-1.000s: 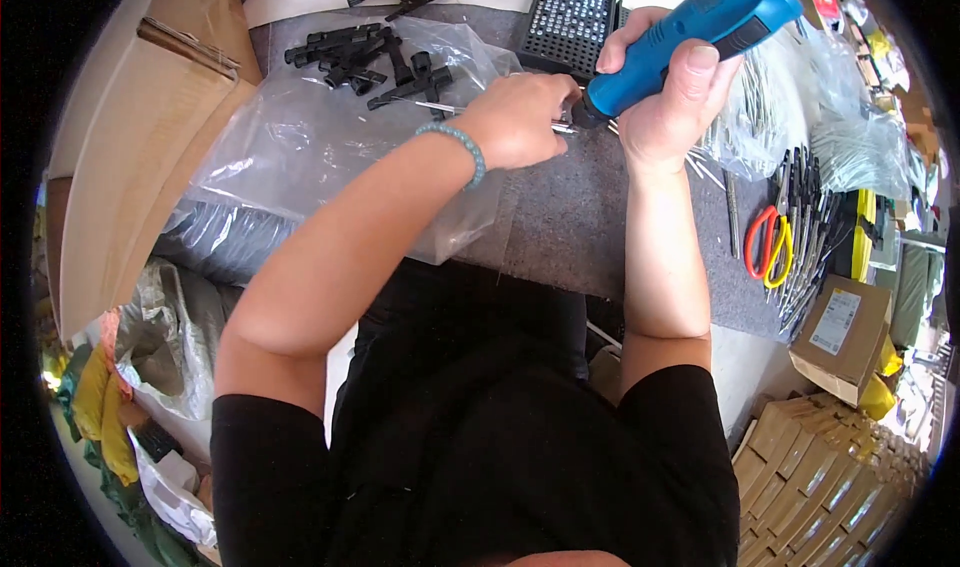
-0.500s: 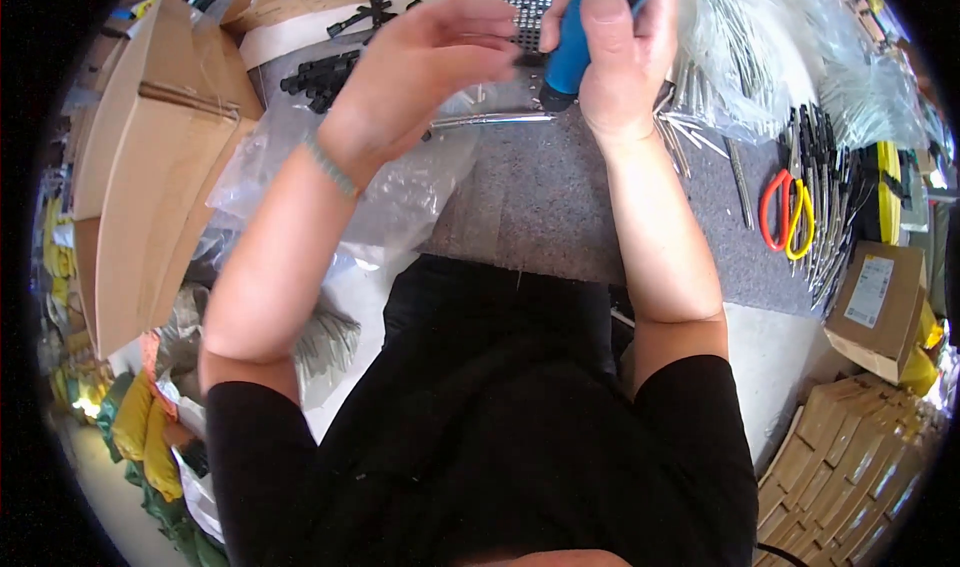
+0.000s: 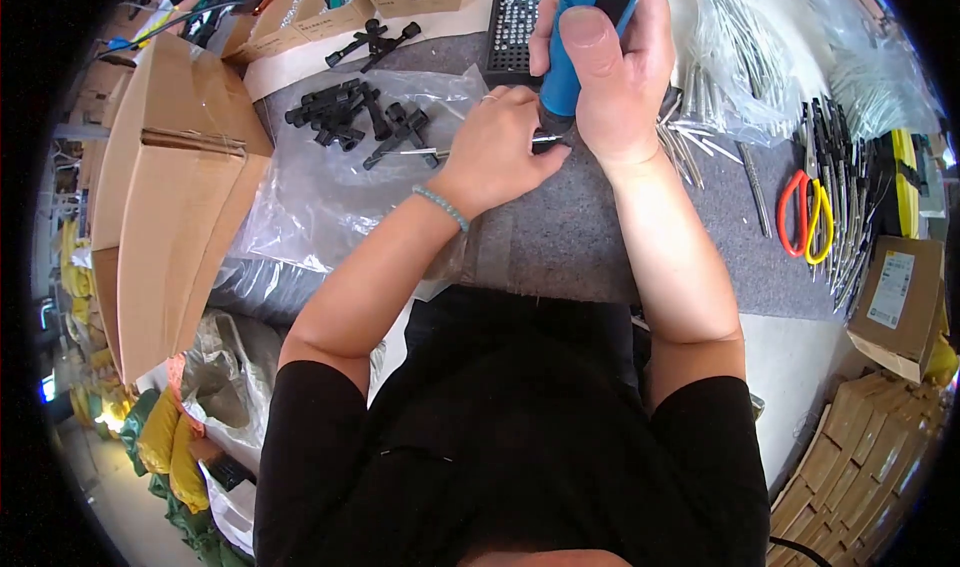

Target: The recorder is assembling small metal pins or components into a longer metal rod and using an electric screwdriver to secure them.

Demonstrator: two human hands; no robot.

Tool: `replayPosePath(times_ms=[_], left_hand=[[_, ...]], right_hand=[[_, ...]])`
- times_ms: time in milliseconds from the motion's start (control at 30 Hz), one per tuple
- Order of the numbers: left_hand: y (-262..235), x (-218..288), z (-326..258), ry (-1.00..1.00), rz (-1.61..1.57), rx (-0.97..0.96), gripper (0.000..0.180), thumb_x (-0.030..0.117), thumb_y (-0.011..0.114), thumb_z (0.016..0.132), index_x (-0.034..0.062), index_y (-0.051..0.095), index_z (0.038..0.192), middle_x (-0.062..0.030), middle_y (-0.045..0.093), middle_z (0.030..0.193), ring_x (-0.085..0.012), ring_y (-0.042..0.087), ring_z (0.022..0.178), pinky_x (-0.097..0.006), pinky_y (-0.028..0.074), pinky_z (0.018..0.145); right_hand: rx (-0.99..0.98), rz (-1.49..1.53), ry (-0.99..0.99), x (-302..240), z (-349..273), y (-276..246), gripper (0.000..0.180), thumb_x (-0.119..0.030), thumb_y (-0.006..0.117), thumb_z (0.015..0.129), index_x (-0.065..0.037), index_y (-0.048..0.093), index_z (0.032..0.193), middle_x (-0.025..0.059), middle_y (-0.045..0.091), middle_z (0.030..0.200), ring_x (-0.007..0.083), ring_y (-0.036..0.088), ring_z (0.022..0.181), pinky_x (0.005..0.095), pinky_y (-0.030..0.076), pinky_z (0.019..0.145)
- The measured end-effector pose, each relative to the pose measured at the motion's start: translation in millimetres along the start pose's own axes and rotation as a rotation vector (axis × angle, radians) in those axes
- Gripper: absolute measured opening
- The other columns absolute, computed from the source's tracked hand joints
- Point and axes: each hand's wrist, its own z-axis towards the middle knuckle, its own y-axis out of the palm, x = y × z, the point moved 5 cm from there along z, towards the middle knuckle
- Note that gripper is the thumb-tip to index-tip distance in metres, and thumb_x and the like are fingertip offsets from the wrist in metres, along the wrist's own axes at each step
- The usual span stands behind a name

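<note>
My fingers (image 3: 505,117) on the left hand (image 3: 490,157) were pinched tight on a thin metal rod (image 3: 425,154) that lay across the grey mat (image 3: 600,237), its free end poking out toward the clear plastic bag (image 3: 320,197). My right hand (image 3: 610,77) was wrapped fully round the blue electric screwdriver (image 3: 580,27), thumb along its barrel, with the tip pointing down at the spot where my left fingertips met the rod. Whether the bit had actually seated I could not tell, since my hands hid the joint.

Half a second earlier both hands had been up near the top edge of the view, by the black screw tray (image 3: 515,27); now they were lower, over the mat, the driver standing nearly upright rather than slanted. I judged that meant I had gone from picking up a screw to driving it. The black plastic pieces (image 3: 350,117) on the bag, the red-handled scissors (image 3: 800,207) and the cardboard box (image 3: 170,197) lay as before.
</note>
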Motion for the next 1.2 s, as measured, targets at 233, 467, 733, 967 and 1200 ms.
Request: replayPosePath(times_ms=[233, 467, 733, 967, 1200], left_hand=[[2, -3, 8, -0.049, -0.094, -0.049, 0.021, 0.022, 0.070, 0.069, 0.0040, 0.063, 0.076, -0.0107, 0.060, 0.082, -0.0314, 0.058, 0.083, -0.042, 0.048, 0.073], [11, -7, 4, 0.070, -0.073, 0.055, 0.011, 0.021, 0.069, 0.069, 0.0109, 0.066, 0.073, -0.0051, 0.060, 0.079, -0.0264, 0.059, 0.080, -0.040, 0.046, 0.070], [7, 1, 4, 0.075, -0.009, 0.027, 0.015, 0.020, 0.073, 0.071, 0.0143, 0.068, 0.083, -0.0033, 0.060, 0.082, -0.0254, 0.059, 0.083, -0.038, 0.042, 0.069], [1, 5, 4, 0.094, -0.023, 0.030, 0.014, 0.019, 0.072, 0.072, 0.0097, 0.063, 0.078, -0.0044, 0.057, 0.080, -0.0254, 0.058, 0.081, -0.038, 0.045, 0.068], [8, 6, 5, 0.176, 0.015, 0.033, 0.010, 0.013, 0.070, 0.072, 0.0096, 0.062, 0.077, -0.0045, 0.057, 0.079, -0.0255, 0.060, 0.078, -0.037, 0.050, 0.065]], right_hand=[[0.021, 0.059, 0.034, -4, -2, 1, 0.080, -0.043, 0.072, 0.082, 0.004, 0.033, 0.134, 0.0056, 0.053, 0.089, 0.0092, 0.052, 0.066, 0.0212, 0.043, 0.057], [0.113, 0.127, 0.010, -18, 3, -3, 0.070, -0.049, 0.072, 0.079, -0.001, 0.039, 0.118, 0.0118, 0.057, 0.083, 0.0148, 0.055, 0.057, 0.0242, 0.045, 0.049], [0.049, -0.026, 0.014, -18, 4, -14, 0.077, -0.063, 0.064, 0.078, 0.002, 0.042, 0.113, 0.0116, 0.054, 0.078, 0.0159, 0.055, 0.054, 0.0247, 0.044, 0.045], [-0.040, -0.240, -0.046, -17, 15, -29, 0.086, -0.081, 0.039, 0.079, 0.002, 0.057, 0.092, 0.0116, 0.059, 0.069, 0.0169, 0.058, 0.060, 0.0241, 0.046, 0.054], [0.140, -0.076, -0.101, -29, 12, -17, 0.079, -0.066, 0.056, 0.082, 0.004, 0.043, 0.116, 0.0110, 0.053, 0.076, 0.0156, 0.055, 0.053, 0.0249, 0.045, 0.045]])
